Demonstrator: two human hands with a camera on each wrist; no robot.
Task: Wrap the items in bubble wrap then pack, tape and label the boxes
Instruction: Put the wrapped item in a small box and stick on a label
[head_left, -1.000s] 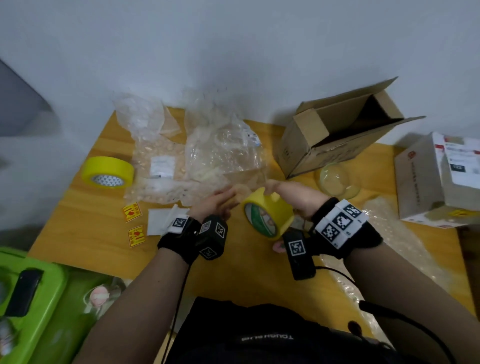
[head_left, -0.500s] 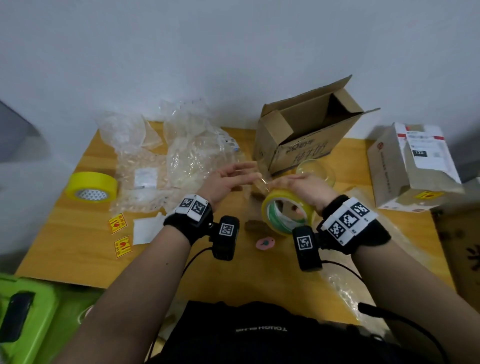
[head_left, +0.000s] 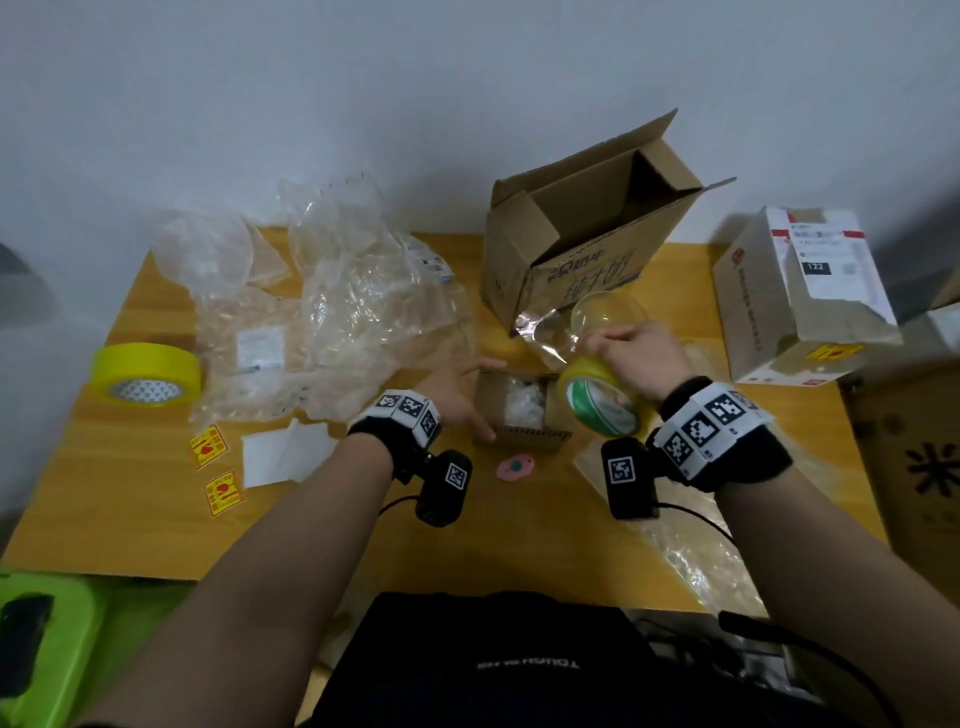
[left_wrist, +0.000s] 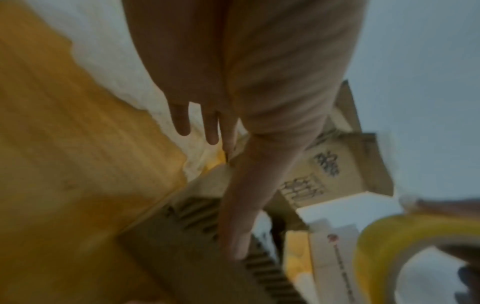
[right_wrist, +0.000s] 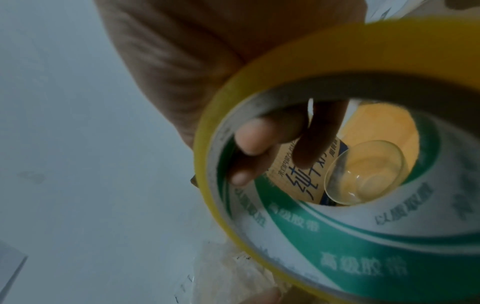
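Note:
My right hand (head_left: 636, 353) grips a yellow tape roll (head_left: 602, 402) above the table, fingers (right_wrist: 262, 137) hooked through its green-printed core (right_wrist: 337, 246). A clear strip of tape (head_left: 540, 332) trails from the roll to the left. Beside the roll a small open cardboard box (head_left: 524, 439) holds a white wrapped item (head_left: 524, 400). My left hand (head_left: 457, 400) rests flat against the box's left side, fingers (left_wrist: 211, 127) straight and the thumb along the corrugated near edge (left_wrist: 262, 265). A glass bowl (head_left: 608, 314) stands behind the roll and shows through the core (right_wrist: 363, 174).
A large open carton (head_left: 582, 249) lies at the back, a taped white box (head_left: 800, 296) at the right. Bubble-wrap bags (head_left: 337, 312), a second yellow roll (head_left: 148, 374), fragile stickers (head_left: 208, 447), white paper (head_left: 285, 457) and a pink cutter (head_left: 514, 467) lie left and centre. Bubble wrap (head_left: 691, 556) covers the near right.
My left hand has let go of the tape end and dropped onto the small box. My right hand has carried the roll to the right, the strip trailing loose.

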